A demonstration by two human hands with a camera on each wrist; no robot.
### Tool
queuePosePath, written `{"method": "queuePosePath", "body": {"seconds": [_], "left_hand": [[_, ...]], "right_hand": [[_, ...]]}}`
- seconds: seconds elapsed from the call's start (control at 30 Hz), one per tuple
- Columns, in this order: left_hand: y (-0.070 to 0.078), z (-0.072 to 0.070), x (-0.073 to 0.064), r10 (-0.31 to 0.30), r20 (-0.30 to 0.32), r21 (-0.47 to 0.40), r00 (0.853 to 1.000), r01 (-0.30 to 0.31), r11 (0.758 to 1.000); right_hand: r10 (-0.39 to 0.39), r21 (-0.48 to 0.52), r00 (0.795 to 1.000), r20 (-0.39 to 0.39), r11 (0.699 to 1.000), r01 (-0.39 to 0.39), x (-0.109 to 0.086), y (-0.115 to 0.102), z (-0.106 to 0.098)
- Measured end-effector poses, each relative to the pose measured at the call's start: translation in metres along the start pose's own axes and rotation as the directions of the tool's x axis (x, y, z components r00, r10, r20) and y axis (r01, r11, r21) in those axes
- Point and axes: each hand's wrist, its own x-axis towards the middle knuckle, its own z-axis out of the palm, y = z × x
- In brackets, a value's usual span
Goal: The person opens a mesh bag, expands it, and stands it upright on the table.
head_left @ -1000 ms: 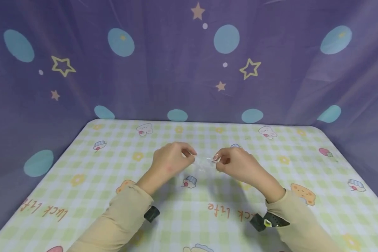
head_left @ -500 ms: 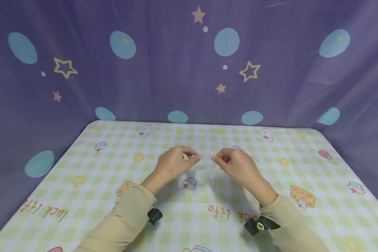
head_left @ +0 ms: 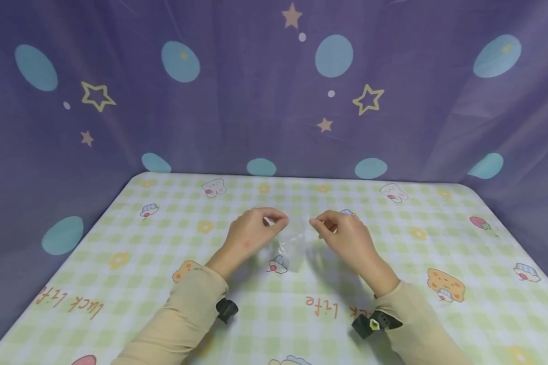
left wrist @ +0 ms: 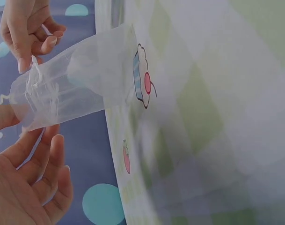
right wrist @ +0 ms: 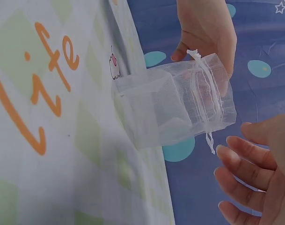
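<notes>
A small see-through white drawstring bag (head_left: 294, 253) hangs mouth up over the table between my hands. My left hand (head_left: 253, 230) pinches its top edge between thumb and forefinger, while the other fingers (left wrist: 53, 164) are loosely bent beside the bag. White cords run through the neck of the bag (right wrist: 161, 103), with a short loop (right wrist: 210, 142) sticking out on the right side. Next to that loop is my right hand (head_left: 347, 235). In the right wrist view its fingers (right wrist: 250, 173) are spread and bent, a little apart from the bag and holding nothing.
A checked green and white cloth (head_left: 132, 304) with printed cakes, bears and lettering covers the table. Behind and at both sides hangs a purple curtain (head_left: 237, 116) with stars and blue ovals. Each wrist carries a black camera (head_left: 227, 310).
The bag, bunched up a second ago, now hangs longer and flatter. My hands have drawn closer together, and the white cord at my right fingertips no longer shows there in the head view.
</notes>
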Motion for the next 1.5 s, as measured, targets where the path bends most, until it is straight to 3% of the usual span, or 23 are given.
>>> {"method": "queuePosePath", "body": {"seconds": [0.4, 0.7, 0.9, 1.0, 1.17, 1.3, 1.4, 1.5], "left_hand": [[-0.008, 0.001, -0.001, -0.046, -0.014, -0.038, 0.999, 0.046, 0.998], [-0.009, 0.002, -0.003, -0.022, -0.016, -0.056, 1.000, 0.021, 0.998], [-0.002, 0.004, -0.003, 0.000, -0.001, -0.026, 1.000, 0.000, 1.000], [0.000, 0.004, -0.002, 0.004, 0.004, -0.012, 1.000, -0.004, 1.000], [0.002, 0.002, -0.001, 0.014, 0.031, 0.002, 0.999, -0.014, 1.000], [0.005, -0.004, 0.001, -0.016, 0.151, 0.129, 0.988, -0.003, 0.992], [0.009, -0.012, 0.003, -0.038, 0.237, 0.259, 0.971, -0.025, 0.966], [0.013, -0.018, 0.006, -0.037, 0.266, 0.333, 0.963, -0.055, 0.941]], "right_hand": [[-0.007, -0.014, 1.000, 0.011, 1.000, 0.007, -0.001, 0.003, 0.001], [-0.010, -0.002, 1.000, 0.012, 1.000, 0.010, -0.002, 0.001, 0.002], [-0.151, 0.030, 0.988, 0.020, 0.988, 0.151, 0.000, -0.007, 0.003], [-0.217, 0.017, 0.969, 0.119, 0.976, 0.217, 0.000, -0.010, 0.001], [-0.242, -0.051, 0.917, 0.318, 0.961, 0.272, 0.003, -0.011, -0.003], [-0.297, -0.067, 0.869, 0.395, 0.935, 0.350, 0.008, -0.010, -0.005], [-0.329, -0.043, 0.823, 0.464, 0.919, 0.391, 0.013, -0.011, -0.008], [-0.337, -0.041, 0.783, 0.523, 0.907, 0.418, 0.016, -0.012, -0.012]]}}
